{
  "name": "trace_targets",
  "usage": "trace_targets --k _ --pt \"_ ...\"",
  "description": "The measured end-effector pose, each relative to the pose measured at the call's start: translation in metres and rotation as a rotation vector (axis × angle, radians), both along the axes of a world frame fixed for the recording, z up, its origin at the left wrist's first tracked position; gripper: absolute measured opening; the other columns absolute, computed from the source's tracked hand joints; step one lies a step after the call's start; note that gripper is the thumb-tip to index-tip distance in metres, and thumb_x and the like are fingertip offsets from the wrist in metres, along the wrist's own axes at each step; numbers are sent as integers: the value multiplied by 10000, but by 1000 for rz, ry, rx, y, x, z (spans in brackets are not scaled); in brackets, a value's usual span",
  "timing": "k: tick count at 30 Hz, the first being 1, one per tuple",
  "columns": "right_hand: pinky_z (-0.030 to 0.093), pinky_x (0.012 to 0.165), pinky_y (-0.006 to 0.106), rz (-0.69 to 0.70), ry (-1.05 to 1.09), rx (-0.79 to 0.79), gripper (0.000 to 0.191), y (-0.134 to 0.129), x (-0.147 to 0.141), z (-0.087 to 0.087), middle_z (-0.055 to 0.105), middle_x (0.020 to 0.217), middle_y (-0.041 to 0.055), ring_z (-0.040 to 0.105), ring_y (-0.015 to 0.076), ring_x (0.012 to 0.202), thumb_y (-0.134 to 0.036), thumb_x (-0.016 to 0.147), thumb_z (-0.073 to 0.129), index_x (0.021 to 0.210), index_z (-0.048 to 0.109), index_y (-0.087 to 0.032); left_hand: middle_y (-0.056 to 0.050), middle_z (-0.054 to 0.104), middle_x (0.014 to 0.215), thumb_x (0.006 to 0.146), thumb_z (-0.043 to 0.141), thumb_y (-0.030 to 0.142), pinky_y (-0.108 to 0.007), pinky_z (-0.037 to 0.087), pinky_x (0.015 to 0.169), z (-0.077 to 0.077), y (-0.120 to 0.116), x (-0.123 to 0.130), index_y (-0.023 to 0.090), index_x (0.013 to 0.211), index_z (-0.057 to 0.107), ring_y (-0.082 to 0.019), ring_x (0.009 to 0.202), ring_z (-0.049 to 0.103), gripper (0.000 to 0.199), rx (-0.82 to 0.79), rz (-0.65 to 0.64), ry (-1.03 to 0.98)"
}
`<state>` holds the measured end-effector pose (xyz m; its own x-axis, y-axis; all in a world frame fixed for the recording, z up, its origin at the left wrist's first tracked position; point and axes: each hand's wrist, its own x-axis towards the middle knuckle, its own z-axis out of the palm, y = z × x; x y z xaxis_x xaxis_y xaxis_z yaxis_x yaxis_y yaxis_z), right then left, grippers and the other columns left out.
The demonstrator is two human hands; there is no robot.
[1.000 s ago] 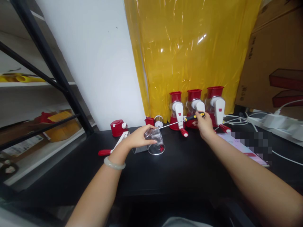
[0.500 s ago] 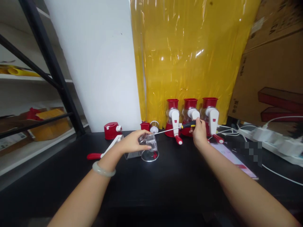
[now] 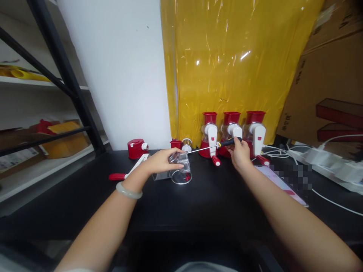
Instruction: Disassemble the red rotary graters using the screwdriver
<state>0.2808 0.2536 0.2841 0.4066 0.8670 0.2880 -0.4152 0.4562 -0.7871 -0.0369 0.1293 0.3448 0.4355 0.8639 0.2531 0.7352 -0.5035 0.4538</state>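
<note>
My left hand (image 3: 164, 163) is closed around a clear plastic housing (image 3: 185, 163), which lies on its side on the black tabletop. In my right hand (image 3: 239, 154) is a screwdriver (image 3: 227, 143) with a black and yellow handle, held nearly level. Its metal shaft points left, and the tip reaches the upper right side of the housing; whether it sits in a screw I cannot tell. Left of the housing lies a white crank with a red handle (image 3: 117, 176). A red base part (image 3: 136, 148) stands behind it. A metal grater drum (image 3: 186, 145) and a small red part (image 3: 176, 144) are behind the housing.
Several red and white rotary graters, one of them a drum grater (image 3: 210, 132), stand in a row at the back right. A phone (image 3: 280, 184) lies near my right forearm. White cables and a power strip (image 3: 326, 162) are at the right. A black shelf frame (image 3: 68, 83) rises left.
The whole view has shifted slightly. My right hand has changed its hold on the screwdriver: the fingers now sit lower and more open around the handle. My left hand keeps the housing in place.
</note>
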Motion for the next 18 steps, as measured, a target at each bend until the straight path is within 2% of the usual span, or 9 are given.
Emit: trace_targets --k 6,8,11,15,18 --pt "552 568 250 -49 -64 -40 255 -1 0 -6 627 859 -43 675 134 726 -451 803 619 927 538 -243 -85 736 1219 816 763 579 -417 533 935 -1 -2 -1 273 1310 641 -287 1059 708 594 35 9 -6" --pt "545 545 265 -46 -79 -63 275 -1 -1 -7 611 830 -55 654 132 647 -488 828 588 952 511 -255 -81 737 1227 814 765 576 -413 536 933 -2 -3 -1 283 1303 648 -286 1067 708 582 36 8 -5" --pt "511 497 281 -125 -152 -74 359 -2 -1 -8 582 746 -63 594 135 541 -584 841 595 970 492 -266 -83 739 1214 809 765 580 -406 541 916 -2 -3 -1 277 1303 649 -282 1051 710 590 54 14 -4" --pt "461 462 280 -196 -274 -66 433 -3 -1 -8 542 614 -65 548 148 503 -638 791 683 895 496 -262 -78 741 1196 813 756 587 -400 541 895 -2 -3 0 279 1309 646 -284 1037 712 593 40 29 8" --pt "475 456 274 -164 -224 -90 453 -2 -2 -9 548 588 -65 569 152 506 -637 745 728 867 519 -255 -76 744 1183 813 753 592 -401 538 893 -1 -2 0 280 1312 643 -287 1033 711 599 35 38 23"
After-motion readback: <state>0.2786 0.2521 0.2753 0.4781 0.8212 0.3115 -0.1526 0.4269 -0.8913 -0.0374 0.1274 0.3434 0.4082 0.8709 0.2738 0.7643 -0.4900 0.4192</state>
